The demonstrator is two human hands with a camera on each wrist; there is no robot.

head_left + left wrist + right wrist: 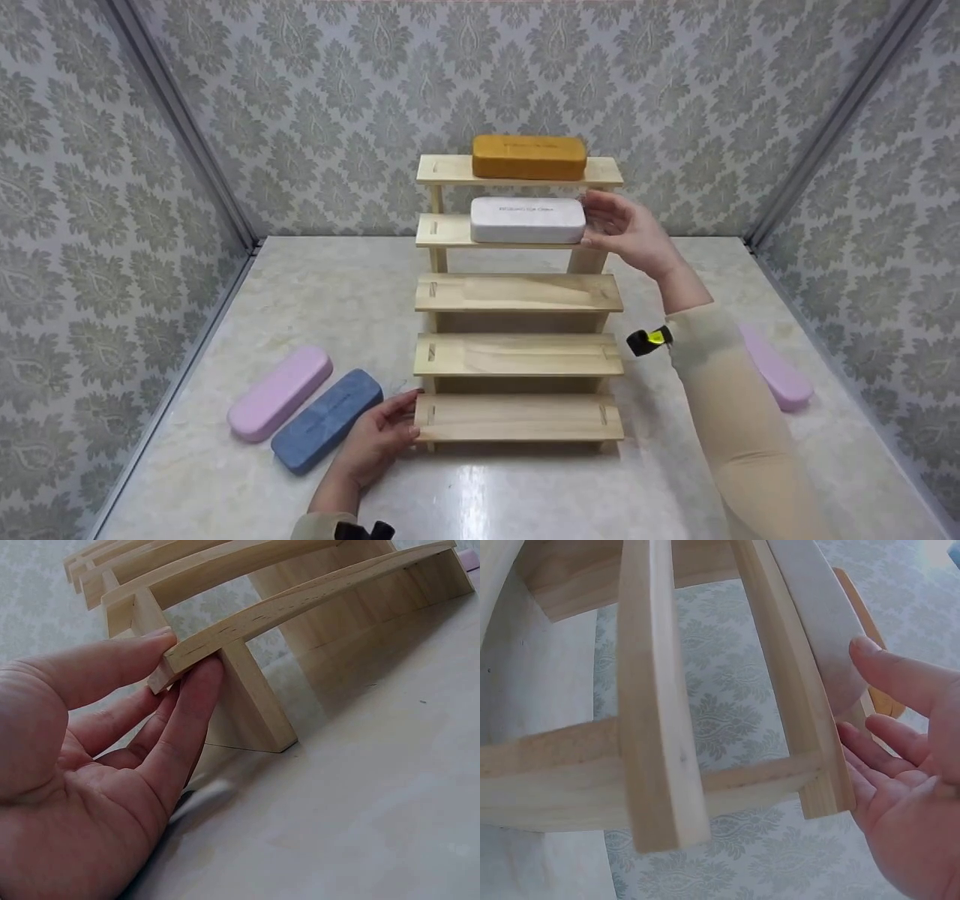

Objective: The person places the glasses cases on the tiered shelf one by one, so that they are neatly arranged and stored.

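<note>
A five-step wooden display rack (517, 356) stands in the middle of the table. My left hand (379, 441) pinches the left end of its lowest step. In the left wrist view, the thumb (112, 667) lies on the step's top side and the fingers (184, 709) lie beneath. On the second step from the top sits a white glasses case (527, 221), lid print facing up. My right hand (634, 232) touches the case's right end. In the right wrist view, its thumb (900, 675) meets the white case (821, 630), with the other fingers beside the step's end.
An orange-brown case (529, 157) lies on the top step. On the table at left are a pink case (281, 394) and a blue case (328, 421). Another pink case (780, 373) is partly hidden by the right sleeve. Patterned walls (337, 112) enclose the table.
</note>
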